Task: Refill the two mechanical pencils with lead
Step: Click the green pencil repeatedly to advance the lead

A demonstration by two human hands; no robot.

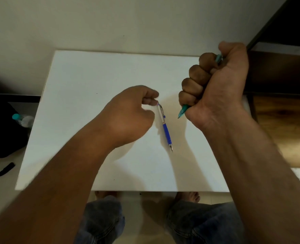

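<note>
A blue mechanical pencil (165, 126) lies on the white table (85, 120), tip pointing toward me, clear barrel and clip at its far end. My left hand (129, 113) hovers at that far end, thumb and fingers pinched together right at the pencil's cap; whether they hold something small is hidden. My right hand (214, 85) is raised above the table's right side, clenched in a fist around a teal mechanical pencil (183, 110). Its tip sticks out below the fist and its top end shows above the fingers.
A plastic bottle with a teal cap (21, 118) sits in a dark bag (3, 131) on the floor at left. Dark wooden furniture (283, 88) stands close to the table's right edge. My knees and feet show below the near edge.
</note>
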